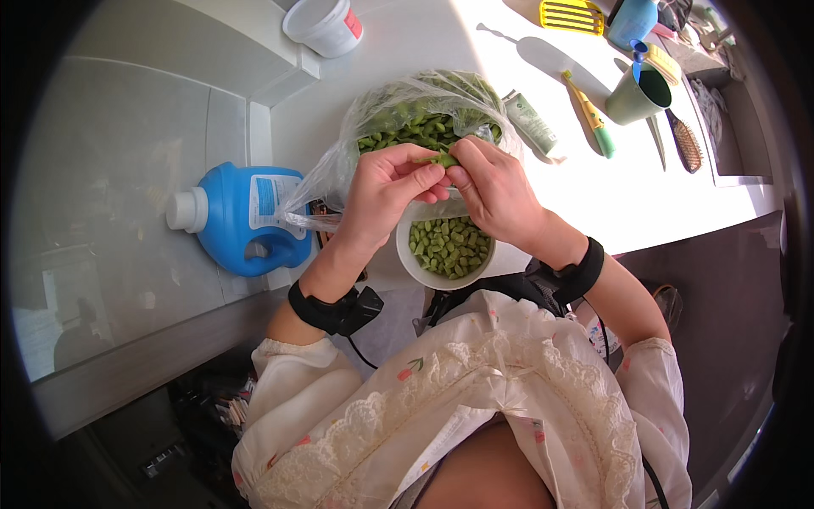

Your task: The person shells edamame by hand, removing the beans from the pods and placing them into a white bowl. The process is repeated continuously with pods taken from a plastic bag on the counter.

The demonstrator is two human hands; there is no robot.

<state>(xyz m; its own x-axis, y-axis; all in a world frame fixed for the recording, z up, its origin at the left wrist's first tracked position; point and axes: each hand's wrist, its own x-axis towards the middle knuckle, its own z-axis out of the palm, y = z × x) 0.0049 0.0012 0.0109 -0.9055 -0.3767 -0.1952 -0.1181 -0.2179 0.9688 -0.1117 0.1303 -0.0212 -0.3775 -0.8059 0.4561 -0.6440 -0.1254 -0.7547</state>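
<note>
A green soybean pod [447,160] is pinched between the fingertips of my left hand [391,191] and my right hand [499,194]. Both hands are raised over the near side of a clear plastic bag [388,105], whose wide mouth shows many green pods [413,133]. Just below my hands, near the counter's front edge, stands a round white bowl [405,259] with many shelled green beans [450,247] in it. Part of the bowl's far side is covered by a strip of the bag or by shadow; I cannot tell which.
A blue jug with a white cap [273,197] lies at the left. A white tub [324,28] stands behind. On the counter's sunlit right are a squeeze tube [531,124], a toothbrush [591,118], a green cup [626,102], a hairbrush [687,143] and a yellow slotted dish [571,17].
</note>
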